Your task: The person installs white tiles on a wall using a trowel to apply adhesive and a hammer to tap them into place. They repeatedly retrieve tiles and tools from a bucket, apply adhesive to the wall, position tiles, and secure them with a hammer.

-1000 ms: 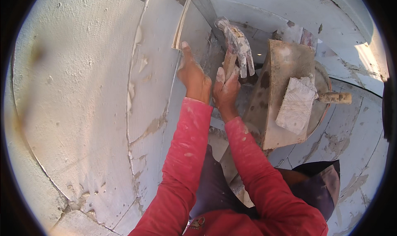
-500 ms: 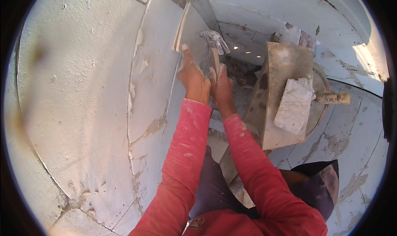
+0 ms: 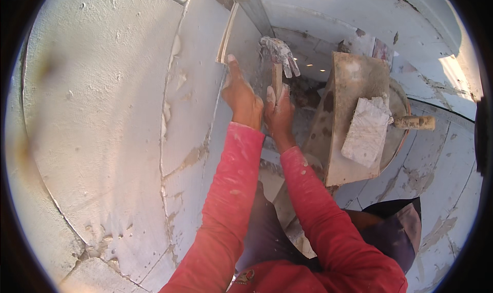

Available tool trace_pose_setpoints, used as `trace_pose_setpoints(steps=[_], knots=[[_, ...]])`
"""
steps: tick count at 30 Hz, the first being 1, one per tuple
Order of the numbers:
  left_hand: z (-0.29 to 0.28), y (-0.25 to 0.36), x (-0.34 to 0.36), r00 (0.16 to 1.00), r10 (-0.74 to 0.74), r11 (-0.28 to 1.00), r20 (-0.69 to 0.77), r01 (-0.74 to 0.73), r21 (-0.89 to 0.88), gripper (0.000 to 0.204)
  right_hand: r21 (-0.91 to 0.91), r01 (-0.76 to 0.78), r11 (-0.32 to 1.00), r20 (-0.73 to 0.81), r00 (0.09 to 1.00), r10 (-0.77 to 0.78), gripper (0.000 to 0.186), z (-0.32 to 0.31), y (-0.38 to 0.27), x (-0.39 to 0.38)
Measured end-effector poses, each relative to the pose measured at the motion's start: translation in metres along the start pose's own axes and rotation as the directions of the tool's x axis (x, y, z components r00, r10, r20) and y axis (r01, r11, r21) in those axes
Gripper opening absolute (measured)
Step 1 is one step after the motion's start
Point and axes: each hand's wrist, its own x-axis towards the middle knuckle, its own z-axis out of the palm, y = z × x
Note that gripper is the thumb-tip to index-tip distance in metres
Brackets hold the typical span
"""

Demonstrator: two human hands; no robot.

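From the head camera, the left hand (image 3: 241, 95) lies flat against a white wall tile (image 3: 241, 46), fingers (image 3: 231, 62) stretched out and released along its edge, pressing the tile where it stands upright at the corner of the plastered wall (image 3: 102, 113). Just beside it, the right hand (image 3: 279, 110) is clenched around the wooden handle of a hammer (image 3: 277, 62), whose mortar-caked head sits against the tile's face. To the right, a mortar-smeared board (image 3: 349, 87) leans across a round pan (image 3: 398, 134), with a piece of tile (image 3: 365, 131) lying on it and a trowel handle (image 3: 415, 122) sticking out. Both sleeves are red.
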Motion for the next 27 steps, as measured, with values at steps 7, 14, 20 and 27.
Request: trace_pose_setpoints(steps=[7,14,20,27], knots=[[0.001,-0.004,-0.001,0.998,0.013,1.000,0.062,-0.012,-0.018,0.073,-0.162,0.204,0.965,-0.164,0.959,-0.230,0.035,0.017,0.021,0.005],[-0.010,0.003,0.003,0.989,-0.031,0.999,0.148,0.033,-0.011,0.083,0.092,0.255,0.963,-0.240,0.944,-0.227,0.030,0.006,-0.025,0.001],[-0.001,-0.004,0.000,0.999,0.001,0.999,0.046,0.001,-0.040,0.076,-0.189,0.024,0.982,0.014,1.000,-0.021,0.044,0.016,0.030,0.007],[-0.005,0.002,0.000,0.990,-0.061,0.998,0.126,0.063,-0.013,0.081,-0.048,0.230,0.972,-0.220,0.947,-0.235,0.035,0.018,0.007,0.007]])
